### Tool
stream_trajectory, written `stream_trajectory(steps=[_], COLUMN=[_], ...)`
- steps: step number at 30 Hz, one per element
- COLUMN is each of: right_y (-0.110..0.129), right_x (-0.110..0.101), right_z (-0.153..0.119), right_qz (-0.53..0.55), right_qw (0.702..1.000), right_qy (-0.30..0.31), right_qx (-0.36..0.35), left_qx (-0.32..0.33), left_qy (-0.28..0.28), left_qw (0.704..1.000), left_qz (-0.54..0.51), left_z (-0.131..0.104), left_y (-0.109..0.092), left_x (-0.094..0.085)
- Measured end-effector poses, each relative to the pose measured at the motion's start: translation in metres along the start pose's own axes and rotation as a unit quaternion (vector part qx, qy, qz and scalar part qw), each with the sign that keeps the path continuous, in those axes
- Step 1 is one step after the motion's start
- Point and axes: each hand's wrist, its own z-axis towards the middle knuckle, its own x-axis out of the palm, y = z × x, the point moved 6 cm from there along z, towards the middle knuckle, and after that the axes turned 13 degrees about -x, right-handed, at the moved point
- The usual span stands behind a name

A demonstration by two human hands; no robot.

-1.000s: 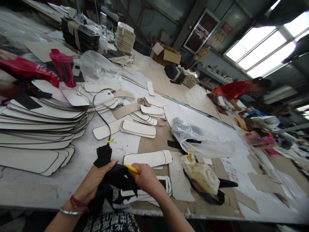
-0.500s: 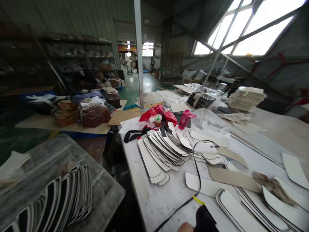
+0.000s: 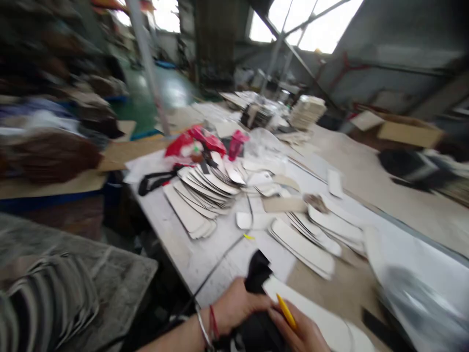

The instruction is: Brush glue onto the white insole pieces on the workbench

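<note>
Gripping a black piece (image 3: pixel 258 276) at the near table edge (image 3: pixel 190 264), the left hand (image 3: pixel 234 305) closes around it, likely to steady it. Right hand (image 3: pixel 302 335) pinches a yellow tool (image 3: pixel 286 312) beside it, tip toward the piece. White panels (image 3: pixel 198 195) lie fanned beyond, within reach. Motion blur smears everything; the frame cuts off the right hand and the piece's lower part.

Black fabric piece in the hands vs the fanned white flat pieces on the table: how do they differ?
The black fabric piece is dark, limp and crumpled; the fanned white flat pieces are pale, stiff-looking and rounded at the ends. The fabric is gripped by the left hand, with the right hand beside it; the white pieces lie untouched, overlapped in a fan. Both sit over the same white table.
</note>
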Motion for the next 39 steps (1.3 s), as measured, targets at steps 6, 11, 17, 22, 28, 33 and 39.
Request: stream_trajectory(steps=[6,11,17,22,28,33,39], right_y=[-0.035,-0.059,-0.092,-0.114,-0.122,-0.124,-0.127], right_x=[-0.039,-0.053,-0.037,-0.015,-0.001,0.001,0.002], right_z=[-0.05,-0.077,-0.043,-0.007,0.012,0.016,0.021], right_qz=[-0.055,-0.082,-0.07,-0.039,-0.072,-0.086,-0.084], right_qw=[0.978,0.963,0.971,0.976,0.974,0.969,0.968], right_qy=[0.122,0.175,0.154,0.16,0.186,0.204,0.213], right_qx=[0.161,0.189,0.17,0.14,0.109,0.108,0.102], left_qx=[-0.082,-0.082,-0.099,-0.103,-0.122,-0.143,-0.164], left_qy=[-0.146,-0.205,-0.199,-0.167,-0.16,-0.147,-0.179], left_qw=[0.974,0.942,0.937,0.944,0.944,0.942,0.937], left_qz=[0.154,0.251,0.268,0.266,0.262,0.267,0.25], left_z=[0.047,0.079,0.102,0.107,0.11,0.109,0.108], left_y=[0.017,0.028,0.029,0.029,0.033,0.034,0.033], left_x=[-0.032,-0.037,-0.023,-0.019,-0.021,-0.016,-0.018])
